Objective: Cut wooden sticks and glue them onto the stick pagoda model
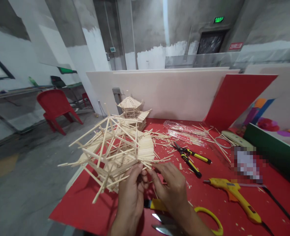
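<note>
A model pavilion frame (pixel 121 147) of thin wooden sticks stands on the red tabletop, its roof ribs spreading from a peak. My left hand (pixel 133 185) is closed at its near right corner, thumb and fingers pinching the stick ends there. From the right, my right hand (pixel 171 183) pinches at the same corner, where several short sticks (pixel 147 164) fan out. My fingers partly hide what each one grips. Just beyond lies a panel of sticks laid side by side (pixel 145 147). Under my right hand are scissors (pixel 210 213) with yellow handles and a yellow-and-black tool (pixel 157 205), partly covered.
Behind stands a finished-looking stick pagoda (pixel 129 106). To the right lie yellow-black cutters (pixel 189 159), a yellow glue gun (pixel 233 193) with a cord, and bagged sticks (pixel 186 132). Loose sticks and scraps litter the red surface (pixel 73 203). White boards (pixel 169 95) lean at the back.
</note>
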Demonstrator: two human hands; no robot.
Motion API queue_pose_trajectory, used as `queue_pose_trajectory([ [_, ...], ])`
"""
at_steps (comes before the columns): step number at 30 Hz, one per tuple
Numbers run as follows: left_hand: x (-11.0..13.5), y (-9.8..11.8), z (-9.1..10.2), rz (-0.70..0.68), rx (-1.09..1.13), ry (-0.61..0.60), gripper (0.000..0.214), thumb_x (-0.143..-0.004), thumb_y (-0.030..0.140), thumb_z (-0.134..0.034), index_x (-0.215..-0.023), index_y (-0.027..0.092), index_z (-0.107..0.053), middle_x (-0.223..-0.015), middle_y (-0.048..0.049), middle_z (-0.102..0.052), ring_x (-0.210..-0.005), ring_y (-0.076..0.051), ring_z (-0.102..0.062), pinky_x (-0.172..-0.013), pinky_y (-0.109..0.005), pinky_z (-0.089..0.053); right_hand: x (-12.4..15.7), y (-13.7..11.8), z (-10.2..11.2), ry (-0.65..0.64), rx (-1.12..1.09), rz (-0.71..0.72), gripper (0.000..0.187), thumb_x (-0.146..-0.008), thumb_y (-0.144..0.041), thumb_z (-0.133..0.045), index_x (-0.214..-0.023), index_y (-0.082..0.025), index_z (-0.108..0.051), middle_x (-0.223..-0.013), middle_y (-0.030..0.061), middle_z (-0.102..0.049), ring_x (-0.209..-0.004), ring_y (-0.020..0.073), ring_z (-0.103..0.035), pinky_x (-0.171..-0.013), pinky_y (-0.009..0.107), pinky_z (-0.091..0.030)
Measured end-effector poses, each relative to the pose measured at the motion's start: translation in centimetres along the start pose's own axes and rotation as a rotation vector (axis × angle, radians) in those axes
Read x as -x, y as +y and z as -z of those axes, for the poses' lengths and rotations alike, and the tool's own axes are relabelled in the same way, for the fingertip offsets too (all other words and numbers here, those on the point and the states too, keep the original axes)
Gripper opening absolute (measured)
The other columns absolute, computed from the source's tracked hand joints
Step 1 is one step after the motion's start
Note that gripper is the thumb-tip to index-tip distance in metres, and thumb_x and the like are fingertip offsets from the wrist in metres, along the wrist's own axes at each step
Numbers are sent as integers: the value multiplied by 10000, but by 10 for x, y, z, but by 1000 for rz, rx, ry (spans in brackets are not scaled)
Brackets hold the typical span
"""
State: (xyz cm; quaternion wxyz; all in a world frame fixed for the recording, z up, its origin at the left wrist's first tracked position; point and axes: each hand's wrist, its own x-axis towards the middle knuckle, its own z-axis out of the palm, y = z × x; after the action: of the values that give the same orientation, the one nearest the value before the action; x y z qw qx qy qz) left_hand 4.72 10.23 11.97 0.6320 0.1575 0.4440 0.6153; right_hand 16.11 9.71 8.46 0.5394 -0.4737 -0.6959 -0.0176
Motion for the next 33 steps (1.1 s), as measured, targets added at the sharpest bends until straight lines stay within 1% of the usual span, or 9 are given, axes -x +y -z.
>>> queue_pose_trajectory([
  [7,2,0,-1,1,8,4,252,-566,240,-848,-679,141,-646,-554,29,-604,-475,-66,-522,-455,-154,-434,0,-2,2,13,-39,-9,143,-886,-207,-649,-1029,-213,-652,-836,35,-695,-775,163,-647,-668,273,-497],
  [10,1,0,-1,1,16,9,245,-569,229,-845,-678,145,-642,-556,32,-603,-476,-65,-524,-464,-155,-441,0,-2,2,33,-66,0,126,-869,-177,-665,-990,-212,-649,-824,29,-693,-757,158,-631,-664,272,-487],
  [14,0,-1,-1,0,16,9,256,-576,237,-849,-707,140,-652,-566,24,-613,-478,-68,-527,-455,-153,-432,0,-1,0,41,-88,16,95,-875,-125,-642,-917,-208,-655,-792,24,-694,-727,150,-615,-663,275,-474],
  [19,0,-3,0,-6,15,5,225,-605,243,-833,-697,139,-656,-564,22,-610,-482,-69,-527,-462,-154,-435,0,-2,-1,55,-72,0,72,-892,-144,-622,-893,-207,-658,-775,22,-693,-715,142,-624,-663,269,-485],
  [22,0,-3,0,-7,11,11,238,-589,249,-842,-699,138,-662,-568,18,-612,-490,-73,-532,-463,-157,-437,-1,-3,-2,81,-62,-20,67,-890,-166,-627,-929,-209,-660,-775,12,-695,-697,128,-639,-635,245,-500],
  [26,1,-1,-1,-3,0,15,249,-575,257,-849,-701,142,-667,-570,18,-609,-492,-71,-524,-458,-154,-431,-1,-2,-3,66,-67,-6,142,-900,-162,-610,-1020,-212,-668,-828,33,-712,-742,143,-659,-650,254,-523],
  [33,0,-2,0,-5,21,18,262,-566,249,-855,-709,138,-666,-563,23,-608,-486,-71,-530,-458,-155,-431,0,-1,-4,50,-92,-13,133,-895,-140,-622,-999,-209,-669,-844,35,-715,-762,148,-654,-677,260,-525],
])
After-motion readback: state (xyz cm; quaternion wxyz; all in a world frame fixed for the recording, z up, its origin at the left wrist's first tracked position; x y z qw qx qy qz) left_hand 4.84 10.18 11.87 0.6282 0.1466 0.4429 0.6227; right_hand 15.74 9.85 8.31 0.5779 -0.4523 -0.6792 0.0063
